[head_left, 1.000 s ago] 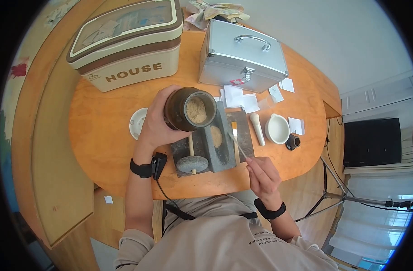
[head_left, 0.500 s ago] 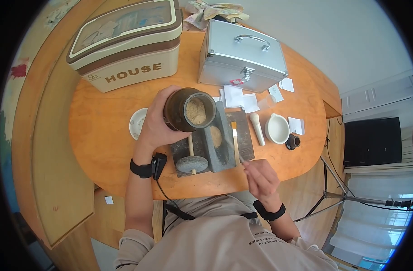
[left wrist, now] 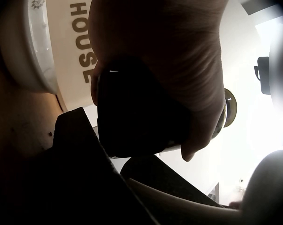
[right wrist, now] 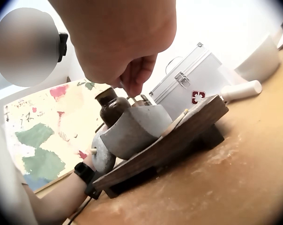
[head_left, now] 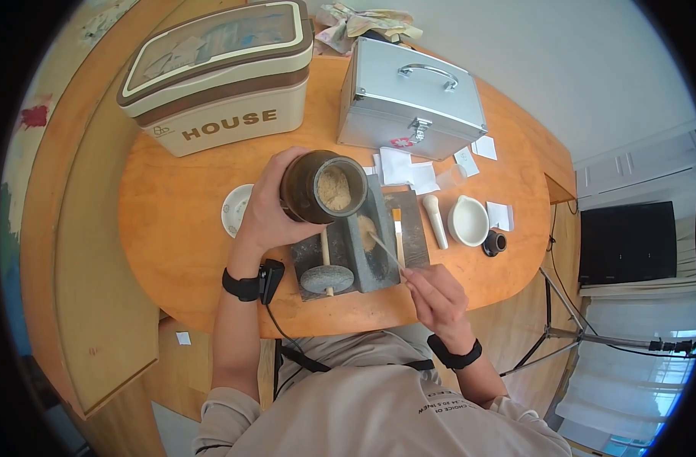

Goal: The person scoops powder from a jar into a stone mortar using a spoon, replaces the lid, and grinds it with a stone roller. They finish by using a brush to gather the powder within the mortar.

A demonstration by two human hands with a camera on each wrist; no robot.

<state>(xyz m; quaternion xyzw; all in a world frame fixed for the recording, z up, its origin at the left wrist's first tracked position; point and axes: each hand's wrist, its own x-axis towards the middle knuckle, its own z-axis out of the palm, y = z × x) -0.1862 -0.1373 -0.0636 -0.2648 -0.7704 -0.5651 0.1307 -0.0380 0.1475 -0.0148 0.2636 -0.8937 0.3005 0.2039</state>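
My left hand grips a dark brown glazed jar, tilted with its mouth toward me. Tan powder shows inside it. In the left wrist view the jar is a dark shape under the palm. The jar overlaps the far left part of a grey stone grinding trough in the head view. Between thumb and fingers my right hand pinches a thin metal stick-like tool. Its far end reaches into the trough, right at a patch of tan powder.
A stone wheel with a wooden axle and a flat brush lie beside the trough on a dark board. Rightward are a white pestle, white mortar and small dark jar. Behind stand a silver case and cream box.
My right hand has shifted a little up and left, bringing the tool's far end from the trough's right side onto the powder. The left hand still holds the jar.
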